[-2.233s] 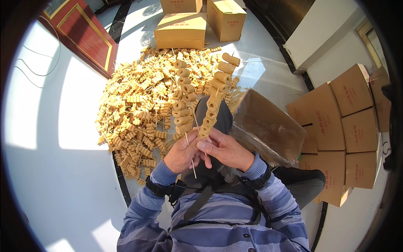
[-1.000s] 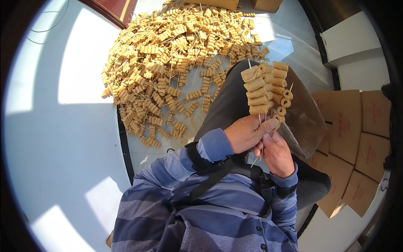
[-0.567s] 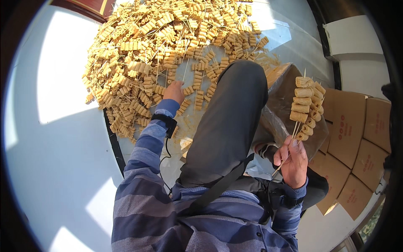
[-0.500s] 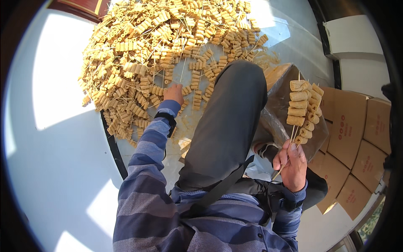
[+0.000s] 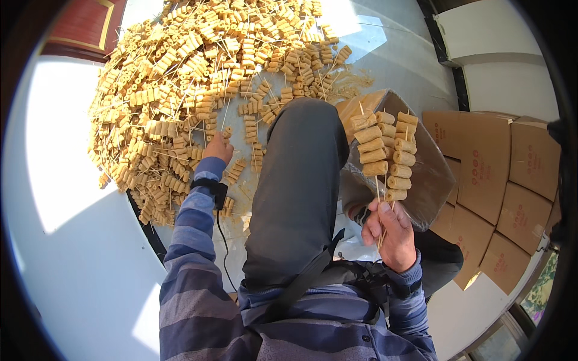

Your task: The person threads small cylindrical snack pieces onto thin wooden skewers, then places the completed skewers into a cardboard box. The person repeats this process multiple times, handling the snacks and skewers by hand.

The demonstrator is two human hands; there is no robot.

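My right hand [image 5: 392,234] is closed around the bare stick ends of several skewers [image 5: 391,153], held upright and fanned apart. Short, hollow, golden-brown rolls are threaded on their upper parts. My left hand [image 5: 218,148] reaches to the near edge of a big pile of similar skewers [image 5: 180,72] on the floor. Its fingers are closed on a skewer [image 5: 227,132] there, with a roll showing just past the fingertips; the rest of that grip is hidden by the hand.
Behind the raised skewers stands an open cardboard box [image 5: 430,180] with a clear plastic liner. Stacked brown cartons [image 5: 484,159] line the right side. My bent knee [image 5: 307,138] rises between the pile and the box. A dark red panel [image 5: 84,27] is at the far left.
The view has shifted a little to the right. The skewers in my right hand have spread into two clearer groups. My left hand stays at the pile, its fingers now around a skewer.
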